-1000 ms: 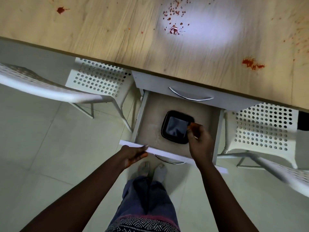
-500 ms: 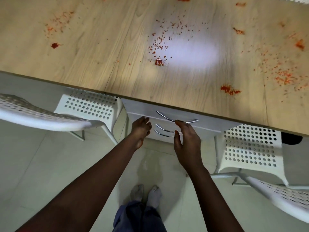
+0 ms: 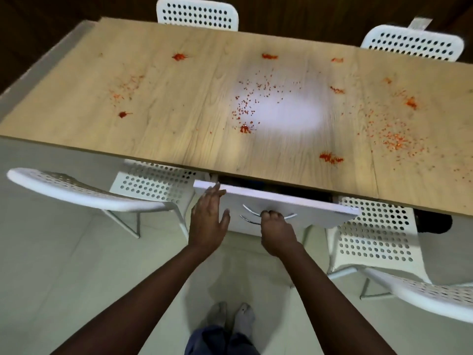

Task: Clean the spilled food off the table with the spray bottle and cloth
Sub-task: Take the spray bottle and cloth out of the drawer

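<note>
We stood at the near long edge of a light wooden table [image 3: 179, 119], looking down over our own arms. Red spilled food [image 3: 330, 158] lay scattered across the tabletop: small splats near the far edge, a spray of fine specks around the bright glare patch in the middle, a denser orange scatter [image 3: 394, 142] toward the right end, and two dark red blots on the left half. We saw neither spray bottle nor cloth anywhere in view.

Under the table's near edge a white drawer [image 3: 314, 207] stood pulled partly out, its front panel tilted in our view, and the gap behind it was too dark for us to make out any contents. Our right hand [image 3: 277, 233] was curled around the upper curved metal handle [image 3: 290, 216], fingers hooked over it. Our left hand [image 3: 208, 221] lay with straight, spread fingers against the drawer front's left end, fingertips reaching its top edge, gripping nothing.

White perforated chairs flanked us: one [image 3: 84, 192] to the left, one [image 3: 378, 239] to the right, both tucked partly under the table, and two more [image 3: 197, 14] at the far side. Our socked feet [image 3: 231, 316] showed on the pale tiled floor [image 3: 51, 265].
</note>
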